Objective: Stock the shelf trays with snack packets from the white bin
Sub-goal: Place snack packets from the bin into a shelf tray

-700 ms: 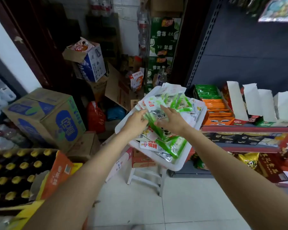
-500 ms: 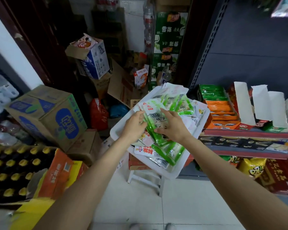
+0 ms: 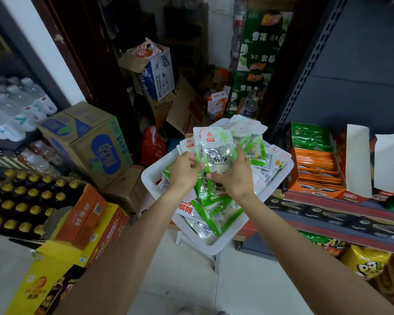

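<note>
left hand [image 3: 184, 171]: i pinch the left edge of the packet stack [image 3: 215, 155]
right hand [image 3: 234, 176]: i grip its right side
stack: upright above the white bin [image 3: 149, 178], maybe three packets
shelf trays [image 3: 314, 169]: right, apart

**One head-worn wide-angle view, looking forward and down**

There is a single view, taken from the person's head and tilted down. Both forearms enter from the bottom edge and converge on the hands, left hand [image 3: 184, 170] and right hand [image 3: 233, 176], just below frame centre, close to the lens. Under them sits the white bin [image 3: 150, 178], seen from above at an angle. The shelf trays [image 3: 316, 164] run along the right edge at middle height; stacked cartons [image 3: 93, 144] fill the left side. Floor tiles [image 3: 191, 280] occupy the lower centre. Straight lines bow toward the frame edges, as wide lenses do.
</note>
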Demonstrator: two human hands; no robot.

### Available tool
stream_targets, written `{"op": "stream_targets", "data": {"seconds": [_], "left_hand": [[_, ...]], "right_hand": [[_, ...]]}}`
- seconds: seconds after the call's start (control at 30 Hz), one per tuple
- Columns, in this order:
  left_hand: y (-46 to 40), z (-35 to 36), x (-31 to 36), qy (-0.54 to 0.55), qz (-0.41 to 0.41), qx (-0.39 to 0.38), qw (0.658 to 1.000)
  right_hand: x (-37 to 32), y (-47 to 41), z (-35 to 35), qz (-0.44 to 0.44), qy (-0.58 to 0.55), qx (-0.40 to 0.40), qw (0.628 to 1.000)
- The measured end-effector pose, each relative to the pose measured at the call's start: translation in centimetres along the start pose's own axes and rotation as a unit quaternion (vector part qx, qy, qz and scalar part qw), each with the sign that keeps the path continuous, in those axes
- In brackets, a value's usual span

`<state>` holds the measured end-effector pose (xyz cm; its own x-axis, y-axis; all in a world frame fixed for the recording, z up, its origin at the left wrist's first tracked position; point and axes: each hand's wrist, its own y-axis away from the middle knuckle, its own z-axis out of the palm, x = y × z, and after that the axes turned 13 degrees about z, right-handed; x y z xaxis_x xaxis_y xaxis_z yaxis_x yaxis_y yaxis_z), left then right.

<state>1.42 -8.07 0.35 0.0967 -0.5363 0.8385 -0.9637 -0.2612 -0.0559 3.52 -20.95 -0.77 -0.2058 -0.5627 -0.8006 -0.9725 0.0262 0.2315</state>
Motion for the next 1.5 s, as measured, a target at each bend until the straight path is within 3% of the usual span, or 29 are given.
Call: {"op": "stream_targets", "data": {"seconds": [0.1,0.23,0.37,0.6,0.83,0.93,1.2,1.5], "left_hand": [[0.4,-0.1,1.0,0.034,0.044,0.005,0.998],[-0.1,-0.3,1.9,0.09,0.087,-0.001,0.992],[-0.7,0.4,3.9,0.179,0.07,-0.005,0.981],[0.0,5.6,10.4,0.223,0.113,-0.095,0.964],[2.2,15.7,17.8,0.148,0.208,-0.229,0.939],[3.4,21.0,21.6,0.105,0.236,-0.214,0.942],[6.7,34.9,30.5,0.133,0.219,-0.174,0.951],[5.8,47.7,37.8,0.121,0.256,-0.232,0.93]], "right_hand": [[-0.7,0.0,-1.7,-0.038,-0.021,0.003,0.999],[-1.3,-0.6,-4.6,0.027,-0.09,-0.023,0.995],[-0.7,-0.5,-7.5,0.086,-0.18,-0.014,0.98],[1.8,0.9,-14.2,0.083,-0.274,0.037,0.957],[8.3,1.7,-24.2,0.048,-0.255,0.14,0.955],[11.9,2.0,-30.0,0.044,-0.261,0.139,0.954],[21.5,1.3,-44.9,0.064,-0.254,0.101,0.96],[28.9,-3.3,-56.2,0.087,-0.249,0.139,0.954]]}}
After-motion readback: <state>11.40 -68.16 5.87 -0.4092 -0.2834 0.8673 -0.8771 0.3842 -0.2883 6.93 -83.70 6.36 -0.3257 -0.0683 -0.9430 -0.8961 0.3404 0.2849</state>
